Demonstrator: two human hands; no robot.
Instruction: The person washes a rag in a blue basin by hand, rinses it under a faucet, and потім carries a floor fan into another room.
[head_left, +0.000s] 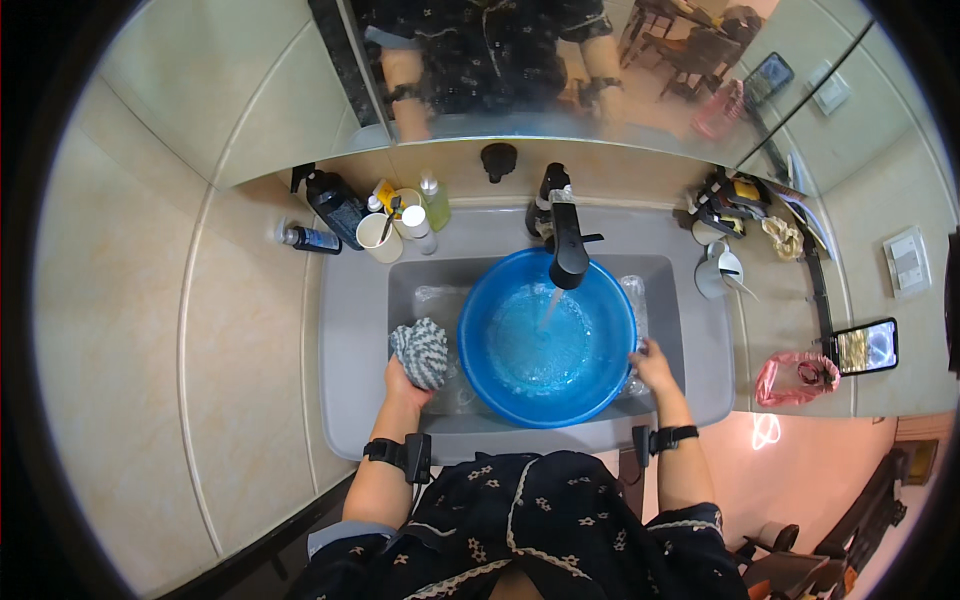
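A crumpled grey-and-white striped cloth (421, 352) is bunched in my left hand (405, 386), above the left side of the grey sink (352, 420). A round blue plastic basin (474, 300) sits in the sink and holds water (536, 345). From the black faucet (570, 259), a stream of water (551, 309) falls into the basin and ripples the surface. My right hand (652, 366) is at the basin's right rim, its fingertips on the edge. Clear plastic (634, 292) shows in the sink beside the basin.
Cups (379, 238) and bottles (337, 206) crowd the back left ledge. At the right stand a white watering-can-shaped cup (718, 270) and a rack of small items (739, 202). A phone (866, 346) and pink pouch (795, 379) are by the right wall. A mirror (495, 82) hangs above.
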